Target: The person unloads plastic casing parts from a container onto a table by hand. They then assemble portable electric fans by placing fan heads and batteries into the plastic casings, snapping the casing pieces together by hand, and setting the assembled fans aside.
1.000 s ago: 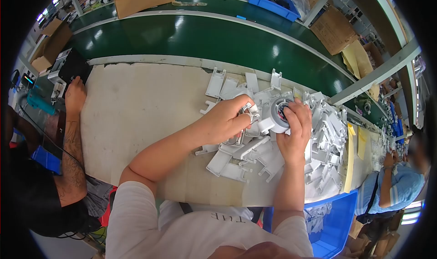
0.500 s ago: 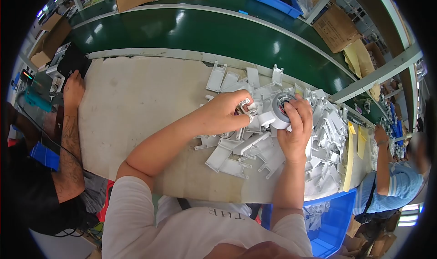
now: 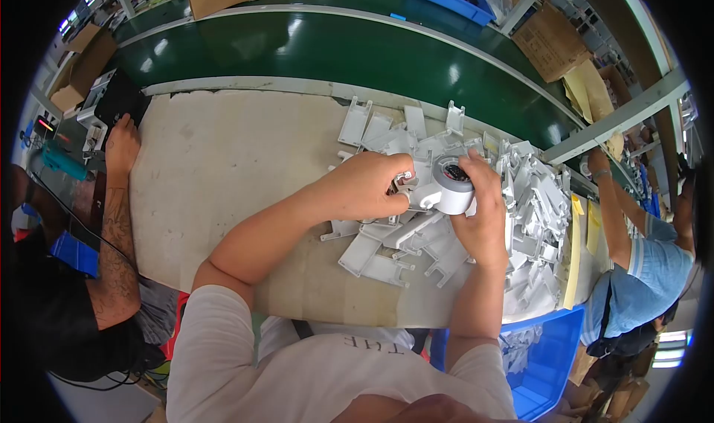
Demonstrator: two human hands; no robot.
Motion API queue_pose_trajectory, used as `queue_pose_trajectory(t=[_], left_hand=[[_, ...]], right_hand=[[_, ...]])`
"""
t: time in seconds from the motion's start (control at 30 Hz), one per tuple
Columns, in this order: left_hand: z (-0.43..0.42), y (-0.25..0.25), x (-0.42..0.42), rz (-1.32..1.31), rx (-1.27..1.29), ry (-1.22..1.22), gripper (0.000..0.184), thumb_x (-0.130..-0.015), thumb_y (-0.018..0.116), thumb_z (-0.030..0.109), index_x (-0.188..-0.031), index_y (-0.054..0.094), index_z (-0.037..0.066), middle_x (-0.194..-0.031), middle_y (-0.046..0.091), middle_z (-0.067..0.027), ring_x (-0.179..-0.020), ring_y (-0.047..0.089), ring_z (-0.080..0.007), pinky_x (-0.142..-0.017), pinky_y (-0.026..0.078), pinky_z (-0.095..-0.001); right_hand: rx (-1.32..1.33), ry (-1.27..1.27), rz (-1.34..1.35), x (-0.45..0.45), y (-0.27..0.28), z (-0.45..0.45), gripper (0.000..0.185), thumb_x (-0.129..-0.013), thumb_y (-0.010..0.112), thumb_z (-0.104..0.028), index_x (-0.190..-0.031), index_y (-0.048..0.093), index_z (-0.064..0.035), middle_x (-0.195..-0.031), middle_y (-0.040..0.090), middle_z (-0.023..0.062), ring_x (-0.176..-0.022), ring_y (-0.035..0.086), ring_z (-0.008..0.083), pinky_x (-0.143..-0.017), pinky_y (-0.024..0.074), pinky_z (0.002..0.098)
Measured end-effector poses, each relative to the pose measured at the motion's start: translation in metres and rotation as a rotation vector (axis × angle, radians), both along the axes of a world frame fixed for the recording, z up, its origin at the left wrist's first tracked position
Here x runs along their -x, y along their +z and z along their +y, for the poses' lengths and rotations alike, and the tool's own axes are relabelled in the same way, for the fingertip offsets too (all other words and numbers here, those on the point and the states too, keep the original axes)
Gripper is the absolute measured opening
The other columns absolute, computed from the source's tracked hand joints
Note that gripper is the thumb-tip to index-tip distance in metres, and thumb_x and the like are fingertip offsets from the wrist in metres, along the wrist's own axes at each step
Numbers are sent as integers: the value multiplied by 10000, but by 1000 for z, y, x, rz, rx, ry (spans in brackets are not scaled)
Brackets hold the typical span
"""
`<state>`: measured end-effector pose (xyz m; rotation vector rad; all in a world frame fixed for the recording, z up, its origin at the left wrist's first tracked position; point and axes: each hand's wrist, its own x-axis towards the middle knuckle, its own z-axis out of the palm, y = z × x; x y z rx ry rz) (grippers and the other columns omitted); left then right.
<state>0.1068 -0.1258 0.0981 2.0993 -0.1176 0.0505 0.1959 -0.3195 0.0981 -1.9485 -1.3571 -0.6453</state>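
My right hand grips a round white housing with a grey rim and dark inner parts. The housing is held above a pile of white plastic parts, and a short white stub on its side points toward my left hand. That hand is closed in a pinch; a bit of a small white piece shows between thumb and fingers, the rest of it hidden. Fingers of both hands are close together, with the stub between them.
More white parts are heaped at the right, beside yellow strips. A green conveyor runs behind the table. Below the front edge stands a blue bin. Co-workers are at left and right.
The round housing has tipped so its white side wall now shows, and my right hand's fingers have shifted off its opening to its right side. The co-worker at right has leaned and reached forward.
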Motion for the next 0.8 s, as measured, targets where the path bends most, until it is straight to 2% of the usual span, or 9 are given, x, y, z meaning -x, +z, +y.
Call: queue_pose_trajectory(t=[0.07, 0.1, 0.17, 0.27, 0.4, 0.53, 0.63, 0.7, 0.8], left_hand=[[1, -10, -2, -65, -11, -18, 275, -676, 588, 140, -904, 532, -3, -617, 568, -142, -528, 550, -246, -502, 414, -343], [2, -9, -2, -132, -20, -32, 260, -674, 591, 130, -902, 532, 19, -585, 564, -117, -479, 534, -215, -472, 405, -323], [5, -4, -1, -97, -80, -6, 268, -670, 593, 138, -904, 534, 20, -602, 570, -123, -497, 544, -232, -485, 414, -329], [2, -3, 2, -67, -170, -16, 272, -667, 589, 145, -904, 534, 25, -636, 579, -134, -541, 562, -266, -509, 427, -346], [-7, -9, 4, -205, -410, -30, 257, -672, 575, 139, -898, 522, 30, -670, 581, -144, -605, 576, -305, -536, 432, -377], [-13, -2, 11, -199, -478, -98, 226, -668, 550, 93, -853, 498, -25, -679, 584, -169, -585, 572, -330, -555, 445, -428], [-15, 3, 17, -172, -368, -113, 211, -689, 550, 96, -860, 504, -18, -683, 586, -168, -583, 570, -329, -550, 445, -418], [-14, 5, 17, -118, -287, -132, 207, -721, 558, 116, -871, 510, -17, -681, 579, -174, -576, 555, -333, -547, 441, -407], [-9, 2, 11, -99, -133, -132, 227, -786, 556, 156, -922, 528, -24, -724, 612, -151, -589, 589, -275, -539, 454, -356]], right_hand=[[50, 38, 444, 1, -1, -5, 633, -567, 666, 111, -1148, 500, -79, -1105, 525, 119, -1060, 525, 316, -891, 430, 423], [50, 36, 445, -1, -4, -6, 633, -567, 666, 111, -1148, 500, -79, -1105, 525, 119, -1060, 525, 316, -891, 430, 423], [-106, 274, 765, -6, -12, -8, 628, -593, 691, 77, -1173, 507, -78, -1156, 497, 113, -1080, 504, 274, -922, 405, 383], [-114, 431, 849, -10, -8, -14, 613, -608, 719, 13, -1184, 533, -82, -1161, 493, 104, -1080, 489, 246, -937, 376, 351], [104, 339, 732, -5, 5, -21, 555, -621, 727, -60, -1154, 579, -91, -1169, 483, 113, -1072, 483, 252, -915, 374, 338], [131, 402, 706, -3, 10, -22, 567, -635, 712, -49, -1180, 563, -99, -1173, 480, 115, -1057, 491, 252, -901, 390, 344], [161, 421, 765, -2, 9, -22, 569, -652, 736, -147, -1183, 551, -62, -1212, 452, 119, -1131, 445, 245, -944, 356, 338], [158, 403, 836, 1, 9, -21, 547, -672, 719, -144, -1185, 549, -60, -1228, 451, 129, -1150, 435, 251, -961, 343, 347], [33, 377, 650, 2, 2, -15, 559, -674, 702, -67, -1208, 539, -98, -1199, 491, 149, -1078, 499, 266, -921, 382, 352]])
